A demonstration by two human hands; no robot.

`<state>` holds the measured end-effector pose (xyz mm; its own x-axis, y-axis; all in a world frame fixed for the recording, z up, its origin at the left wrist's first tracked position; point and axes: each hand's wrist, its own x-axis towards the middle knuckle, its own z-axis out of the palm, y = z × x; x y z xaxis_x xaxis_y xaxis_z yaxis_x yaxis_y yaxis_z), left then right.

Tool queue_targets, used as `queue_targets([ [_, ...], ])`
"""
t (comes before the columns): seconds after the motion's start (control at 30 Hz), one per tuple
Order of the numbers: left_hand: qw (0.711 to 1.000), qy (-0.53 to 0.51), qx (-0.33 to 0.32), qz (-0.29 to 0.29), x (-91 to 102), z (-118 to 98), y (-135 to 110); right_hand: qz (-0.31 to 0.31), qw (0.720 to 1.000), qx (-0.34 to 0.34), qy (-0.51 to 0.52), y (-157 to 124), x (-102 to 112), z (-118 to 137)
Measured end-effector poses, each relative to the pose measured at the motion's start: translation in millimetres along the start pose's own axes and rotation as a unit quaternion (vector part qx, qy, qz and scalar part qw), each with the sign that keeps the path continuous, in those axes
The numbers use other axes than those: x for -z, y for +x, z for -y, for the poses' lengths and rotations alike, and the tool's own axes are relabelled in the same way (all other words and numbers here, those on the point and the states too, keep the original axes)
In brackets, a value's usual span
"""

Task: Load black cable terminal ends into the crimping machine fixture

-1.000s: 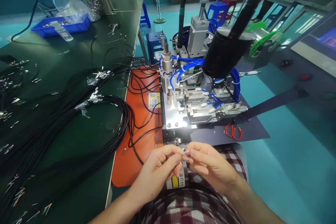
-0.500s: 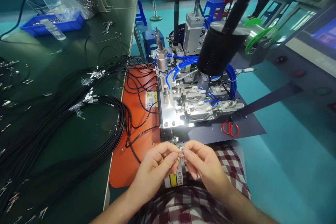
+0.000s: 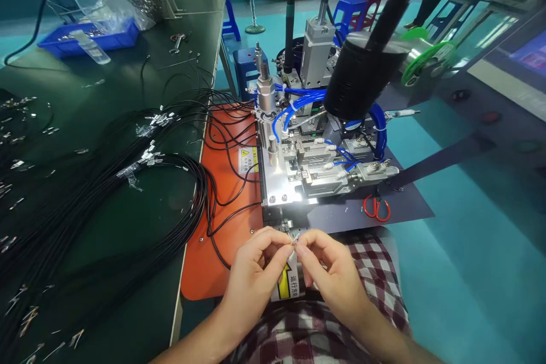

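My left hand and my right hand meet fingertip to fingertip just in front of the machine, low in the middle of the view. Both pinch the thin wire ends of a black cable between thumb and forefinger. The cable runs from my left hand across the orange mat. Right behind my fingers stands the small pneumatic machine with its blue hoses and bright metal plate.
A big bundle of black cables with metal terminals covers the green bench on the left. Red-handled scissors lie right of the machine. A black lamp head hangs over it. A blue tray and plastic bags sit far left.
My hands have slid slightly up toward the machine and drawn closer together, still pinching the wire ends. The view shifted a little.
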<state>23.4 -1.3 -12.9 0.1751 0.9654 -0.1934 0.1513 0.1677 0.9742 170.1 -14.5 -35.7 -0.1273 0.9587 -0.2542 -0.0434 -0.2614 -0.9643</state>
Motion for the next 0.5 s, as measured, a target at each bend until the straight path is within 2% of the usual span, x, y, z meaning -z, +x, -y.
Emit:
queue_targets([
  [0.27, 0.998, -0.042, -0.029, -0.029, -2.3, 1.4, -2.7, 0.048, 0.991, -0.066, 0.105, 5.1, -4.2, 10.1],
  [0.5, 0.983, -0.139, 0.109, 0.040, 0.2, 2.9, 0.1, 0.033, 0.995, -0.058, 0.078, 6.9, -2.1, 5.0],
])
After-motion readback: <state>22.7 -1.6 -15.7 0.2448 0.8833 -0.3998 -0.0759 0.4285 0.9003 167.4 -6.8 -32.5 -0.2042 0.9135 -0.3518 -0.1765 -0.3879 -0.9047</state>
